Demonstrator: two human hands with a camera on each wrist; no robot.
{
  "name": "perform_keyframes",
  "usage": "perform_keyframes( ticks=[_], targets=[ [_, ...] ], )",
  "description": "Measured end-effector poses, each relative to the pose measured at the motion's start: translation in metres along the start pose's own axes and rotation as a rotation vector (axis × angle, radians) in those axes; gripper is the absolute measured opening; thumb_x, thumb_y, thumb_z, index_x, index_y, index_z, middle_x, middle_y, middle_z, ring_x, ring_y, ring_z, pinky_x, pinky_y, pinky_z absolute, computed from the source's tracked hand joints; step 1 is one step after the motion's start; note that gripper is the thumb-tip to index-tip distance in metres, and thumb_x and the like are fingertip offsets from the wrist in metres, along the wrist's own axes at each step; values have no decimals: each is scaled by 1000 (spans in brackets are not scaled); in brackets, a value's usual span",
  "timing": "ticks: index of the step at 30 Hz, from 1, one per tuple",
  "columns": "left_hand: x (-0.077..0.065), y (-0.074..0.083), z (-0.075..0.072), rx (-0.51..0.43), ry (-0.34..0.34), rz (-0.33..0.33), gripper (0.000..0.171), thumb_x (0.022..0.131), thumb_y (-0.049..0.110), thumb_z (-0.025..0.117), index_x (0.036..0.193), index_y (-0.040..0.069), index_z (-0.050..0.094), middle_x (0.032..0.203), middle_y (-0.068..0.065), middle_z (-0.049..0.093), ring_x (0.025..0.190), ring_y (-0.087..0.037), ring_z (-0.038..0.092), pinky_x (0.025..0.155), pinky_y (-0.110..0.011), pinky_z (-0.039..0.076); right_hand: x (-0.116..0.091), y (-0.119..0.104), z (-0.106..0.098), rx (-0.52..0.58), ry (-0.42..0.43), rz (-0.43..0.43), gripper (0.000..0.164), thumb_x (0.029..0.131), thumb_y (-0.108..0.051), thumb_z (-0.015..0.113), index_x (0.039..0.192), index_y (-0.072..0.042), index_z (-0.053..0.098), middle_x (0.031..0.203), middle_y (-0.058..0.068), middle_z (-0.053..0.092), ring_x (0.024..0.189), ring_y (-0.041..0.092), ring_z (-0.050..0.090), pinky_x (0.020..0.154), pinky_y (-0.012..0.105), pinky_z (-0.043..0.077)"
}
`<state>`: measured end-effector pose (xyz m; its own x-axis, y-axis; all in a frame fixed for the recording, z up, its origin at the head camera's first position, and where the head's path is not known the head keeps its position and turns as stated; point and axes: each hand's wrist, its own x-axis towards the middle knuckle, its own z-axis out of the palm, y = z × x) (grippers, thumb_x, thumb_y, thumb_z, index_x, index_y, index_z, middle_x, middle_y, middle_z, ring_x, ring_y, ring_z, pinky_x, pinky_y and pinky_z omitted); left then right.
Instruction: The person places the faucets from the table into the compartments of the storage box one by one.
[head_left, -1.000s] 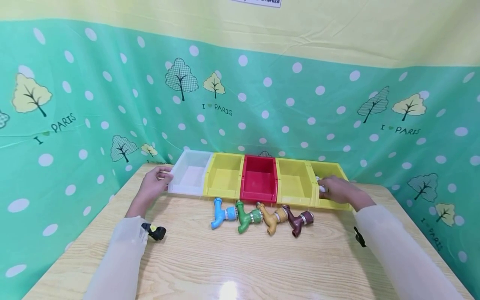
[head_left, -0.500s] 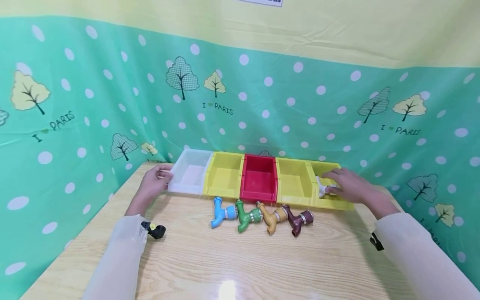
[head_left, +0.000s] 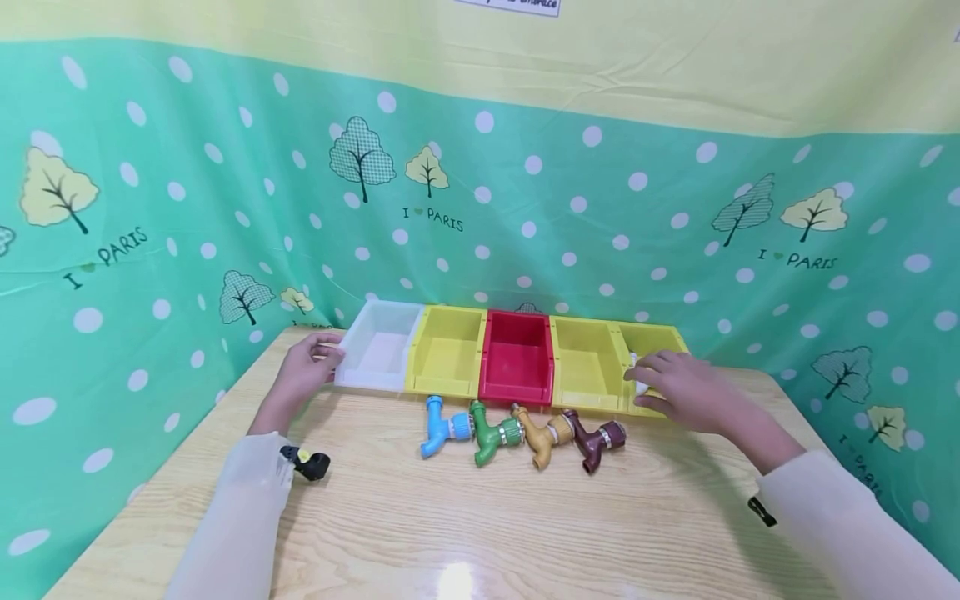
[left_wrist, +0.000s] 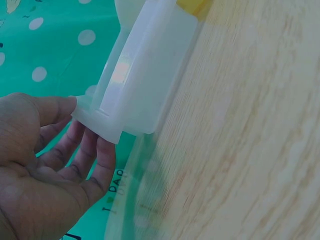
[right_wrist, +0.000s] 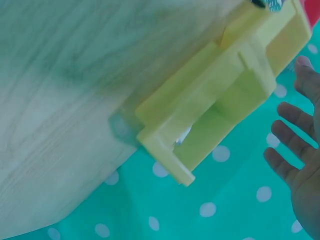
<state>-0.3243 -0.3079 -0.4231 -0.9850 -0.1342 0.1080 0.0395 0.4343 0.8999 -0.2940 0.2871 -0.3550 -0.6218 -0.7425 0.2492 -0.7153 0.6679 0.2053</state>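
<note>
My left hand [head_left: 303, 368] grips the outer edge of the white bin [head_left: 381, 354], thumb on top and fingers underneath in the left wrist view. My right hand [head_left: 688, 390], fingers spread, hovers over the yellow bin [head_left: 654, 337] at the right end of the row. Inside that bin lies a white tap [head_left: 641, 387], partly hidden by my fingers. On the table before the bins lie a blue tap [head_left: 446, 427], a green tap [head_left: 495, 433], an orange-brown tap [head_left: 543, 435] and a maroon tap [head_left: 596, 440].
Between the end bins stand a yellow bin [head_left: 447, 354], a red bin [head_left: 517, 360] and another yellow bin [head_left: 588, 362], joined side by side. A green polka-dot curtain [head_left: 525, 192] hangs behind the wooden table [head_left: 480, 525].
My right hand has let go of the white tap in the right-end yellow bin and lifted off it, then swung slightly toward me. The left hand has stayed in place.
</note>
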Motion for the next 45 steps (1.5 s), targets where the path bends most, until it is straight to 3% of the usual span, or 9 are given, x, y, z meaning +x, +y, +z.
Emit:
perform_keyframes(
  ticks=[14, 19, 28, 34, 45],
  targets=[
    [1, -3, 1, -20, 0, -19, 41, 97, 28, 55, 132, 7, 46, 117, -18, 51, 102, -32, 56, 77, -32, 56, 2, -46, 24, 2, 0, -159, 36, 82, -33, 73, 113, -16, 66, 106, -1, 64, 99, 22, 56, 84, 42, 49],
    [2, -2, 0, -11, -2, -22, 43, 97, 31, 55, 132, 8, 46, 118, -18, 51, 104, -32, 55, 78, -32, 56, 1, -56, 28, 23, -42, -171, 36, 83, -36, 72, 113, -16, 66, 107, -2, 64, 99, 20, 56, 86, 42, 49],
    [2, -2, 2, -2, 13, -27, 42, 97, 29, 55, 132, 8, 47, 118, -16, 52, 103, -29, 55, 77, -32, 56, 1, -65, 37, 83, -40, -214, 21, 86, -28, 71, 106, -26, 65, 104, -11, 62, 97, 13, 56, 83, 35, 51],
    [2, -1, 1, 1, 2, -29, 41, 97, 31, 54, 131, 9, 47, 120, -16, 51, 105, -31, 54, 78, -34, 55, 3, -70, 40, 32, -45, -278, 26, 87, -22, 68, 111, -33, 64, 105, -5, 59, 95, 17, 53, 78, 38, 48],
    [2, -2, -1, 4, -4, -20, 42, 96, 33, 55, 131, 10, 48, 119, -16, 52, 104, -31, 54, 77, -31, 56, 7, -73, 42, 20, -162, -253, 33, 97, -22, 50, 123, -41, 57, 101, -3, 53, 92, 15, 43, 76, 34, 43]
  ],
)
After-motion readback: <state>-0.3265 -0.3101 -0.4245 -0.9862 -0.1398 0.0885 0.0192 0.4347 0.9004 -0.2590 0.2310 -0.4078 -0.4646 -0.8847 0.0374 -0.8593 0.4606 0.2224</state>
